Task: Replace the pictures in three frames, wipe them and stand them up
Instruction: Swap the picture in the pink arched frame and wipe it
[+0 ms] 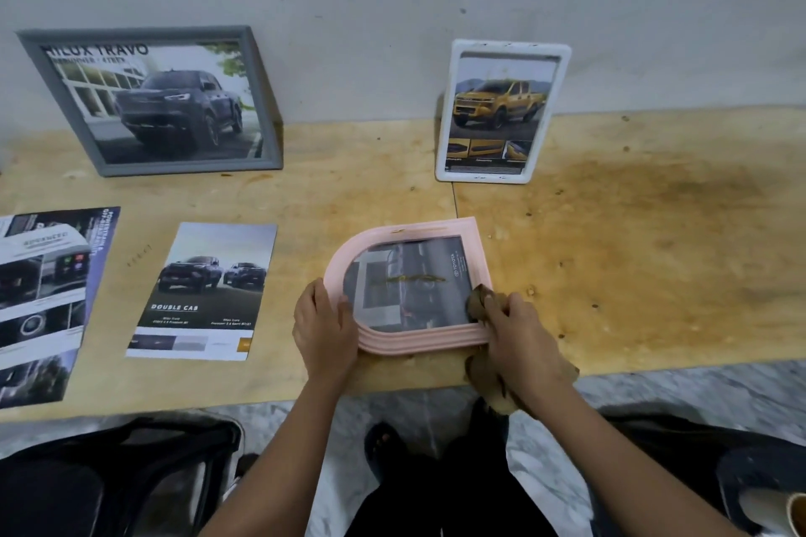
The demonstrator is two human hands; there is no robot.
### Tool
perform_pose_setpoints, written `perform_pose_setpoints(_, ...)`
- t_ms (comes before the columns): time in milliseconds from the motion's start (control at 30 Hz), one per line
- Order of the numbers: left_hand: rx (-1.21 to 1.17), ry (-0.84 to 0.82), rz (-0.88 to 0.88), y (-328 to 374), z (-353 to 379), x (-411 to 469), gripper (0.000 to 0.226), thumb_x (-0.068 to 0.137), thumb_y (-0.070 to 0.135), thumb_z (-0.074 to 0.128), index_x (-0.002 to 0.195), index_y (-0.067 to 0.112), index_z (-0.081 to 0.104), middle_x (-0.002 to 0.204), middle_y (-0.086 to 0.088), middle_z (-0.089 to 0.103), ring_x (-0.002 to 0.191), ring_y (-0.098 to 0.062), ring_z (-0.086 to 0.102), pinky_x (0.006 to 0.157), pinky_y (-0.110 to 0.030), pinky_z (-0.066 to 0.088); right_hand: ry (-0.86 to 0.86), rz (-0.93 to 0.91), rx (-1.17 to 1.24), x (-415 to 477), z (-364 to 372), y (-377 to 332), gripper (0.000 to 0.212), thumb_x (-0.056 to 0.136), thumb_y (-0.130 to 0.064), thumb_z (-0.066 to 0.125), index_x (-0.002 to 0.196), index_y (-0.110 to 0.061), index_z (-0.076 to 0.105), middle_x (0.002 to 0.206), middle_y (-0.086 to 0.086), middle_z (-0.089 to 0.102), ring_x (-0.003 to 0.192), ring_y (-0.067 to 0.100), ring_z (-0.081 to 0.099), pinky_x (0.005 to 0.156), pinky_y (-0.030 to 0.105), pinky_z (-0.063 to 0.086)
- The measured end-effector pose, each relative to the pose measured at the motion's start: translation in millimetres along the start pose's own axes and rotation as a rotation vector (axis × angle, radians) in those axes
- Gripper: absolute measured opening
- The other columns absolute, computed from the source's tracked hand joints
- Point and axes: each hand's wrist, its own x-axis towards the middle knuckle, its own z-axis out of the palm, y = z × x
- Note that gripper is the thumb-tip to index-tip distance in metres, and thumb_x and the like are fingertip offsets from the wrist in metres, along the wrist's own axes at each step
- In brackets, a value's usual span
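Observation:
A pink arched frame [418, 338] lies flat near the front edge of the wooden table [632, 240], with a dark car picture behind its glass. My left hand [325, 329] grips its rounded left end. My right hand [521, 338] holds a brown cloth [484, 301] pressed on the frame's lower right corner. A grey frame [150, 100] with a dark pickup picture leans on the wall at back left. A white frame [501, 111] with a yellow pickup picture stands against the wall at back centre.
Two loose car brochure sheets lie on the table to the left, one marked Double Cab [205, 292] and a larger one [41, 301] at the left edge. A dark bag [122, 475] sits on the floor below. My legs and sandal show under the table edge.

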Motion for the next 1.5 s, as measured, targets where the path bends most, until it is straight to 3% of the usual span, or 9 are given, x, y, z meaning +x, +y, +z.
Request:
perform_pose_setpoints(133,0.056,0.032,0.041,-6.7,8.5,-1.5,0.051,0.091,0.034,0.030,0.129,0.004,0.045,0.126,-0.014,0.054,0.111,-0.034,0.055,0.089,-0.045,0.044,0.048,-0.044,-0.143,4.4,12.9,-3.9,0.046,0.047,-0.004,0.086,0.091,-0.007,0.070,0.084,0.003,0.035,0.057,0.025,0.054,0.035,0.019,0.004)
perform_pose_setpoints(267,0.103,-0.002,0.056,-10.0,10.5,-0.1,0.051,0.092,0.033,0.034,0.135,0.006,0.039,0.135,-0.012,0.047,0.120,-0.031,0.049,0.100,-0.045,0.037,0.003,-0.018,-0.184,13.7,11.0,-8.1,0.052,0.039,0.002,0.087,0.088,-0.003,0.069,0.072,0.009,0.053,0.054,0.026,0.054,0.048,0.019,-0.012)
perform_pose_setpoints(433,0.137,-0.033,0.051,-11.3,10.7,0.0,0.054,0.092,0.035,0.034,0.137,0.004,0.036,0.138,-0.013,0.043,0.122,-0.031,0.047,0.104,-0.045,0.033,0.005,-0.056,-0.170,27.5,8.9,-9.0,0.042,0.040,0.004,0.086,0.075,-0.004,0.066,0.065,0.008,0.051,0.049,0.025,0.051,0.042,0.021,0.014)
perform_pose_setpoints(633,0.147,-0.024,0.053,-9.7,9.7,-0.3,0.054,0.092,0.032,0.035,0.137,0.003,0.034,0.139,-0.013,0.042,0.120,-0.030,0.047,0.105,-0.045,0.031,0.059,-0.038,-0.128,49.2,11.4,-14.7,0.033,0.047,0.011,0.081,0.070,-0.001,0.061,0.065,0.011,0.050,0.048,0.026,0.048,0.041,0.021,0.018)
perform_pose_setpoints(833,0.169,-0.036,0.037,-8.5,9.3,-0.4,0.062,0.091,0.040,0.023,0.139,0.002,0.033,0.142,-0.013,0.039,0.123,-0.029,0.044,0.106,-0.044,0.029,0.034,-0.002,0.004,75.2,14.1,-19.4,0.012,0.075,0.011,0.061,0.086,0.005,0.059,0.080,0.017,0.052,0.066,0.034,0.051,0.043,0.027,0.022)
perform_pose_setpoints(967,0.161,-0.037,0.024,-9.0,10.6,0.1,0.060,0.092,0.040,0.024,0.139,0.003,0.033,0.140,-0.013,0.041,0.124,-0.029,0.044,0.106,-0.046,0.031,0.020,0.042,0.127,100.8,15.6,-22.6,0.014,0.097,-0.015,0.033,0.093,-0.006,0.044,0.084,0.002,0.037,0.078,0.026,0.042,0.059,0.034,0.027)
perform_pose_setpoints(1233,0.138,-0.045,0.013,-12.2,10.3,2.5,0.060,0.092,0.042,0.023,0.139,0.005,0.031,0.141,-0.011,0.039,0.123,-0.027,0.043,0.104,-0.043,0.032,-0.089,0.103,0.167,133.8,8.5,-52.2,0.028,0.092,-0.001,0.036,0.118,0.001,0.046,0.123,0.020,0.041,0.112,0.034,0.042,0.087,0.042,0.040)
perform_pose_setpoints(1367,0.149,-0.054,0.007,-13.1,11.9,2.4,0.063,0.091,0.044,0.021,0.141,0.006,0.029,0.145,-0.011,0.035,0.128,-0.026,0.039,0.107,-0.043,0.028,-0.142,0.087,0.190,139.8,8.7,-64.2,0.024,0.091,-0.002,0.036,0.112,0.002,0.048,0.120,0.019,0.044,0.108,0.034,0.046,0.086,0.042,0.044)
perform_pose_setpoints(1500,0.164,-0.056,0.012,-13.6,11.6,3.0,0.064,0.091,0.045,0.019,0.142,0.006,0.028,0.147,-0.011,0.033,0.130,-0.025,0.036,0.108,-0.042,0.026,-0.147,-0.072,0.160,136.5,19.3,-95.0,0.020,0.096,-0.010,0.037,0.106,-0.004,0.053,0.115,0.011,0.049,0.088,0.019,0.046,0.074,0.029,0.044)
